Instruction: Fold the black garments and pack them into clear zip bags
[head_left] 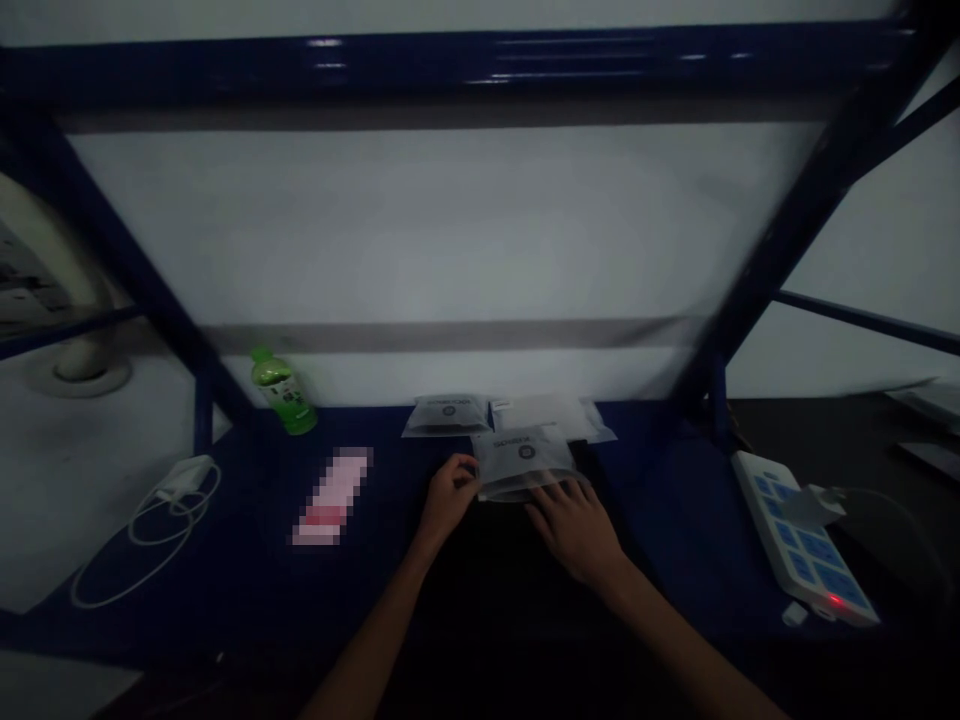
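The bag (517, 455), lengthwise nine-to-three, is touched at left hand's (454, 487) two o'clock, right hand's (574, 515) eleven; either grip's closure cannot be told.

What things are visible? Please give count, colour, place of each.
Front bag: one, whitish, between the hands
Back bags: two, whitish, behind
Bottle: one, green, back left
Pixelated item: one, pink, left
Charger with cable: one, white, far left
Power strip: one, white and blue, right
Plug: one, white, on the strip
Small piece: one, white, beside strip
Table: one, blue, under bags
Frame: one, blue, above table
Wall: one, pale, behind
Right-edge items: unclear, grey
Left hand: one, bare, front bag's left edge
Right hand: one, bare, front bag's near edge
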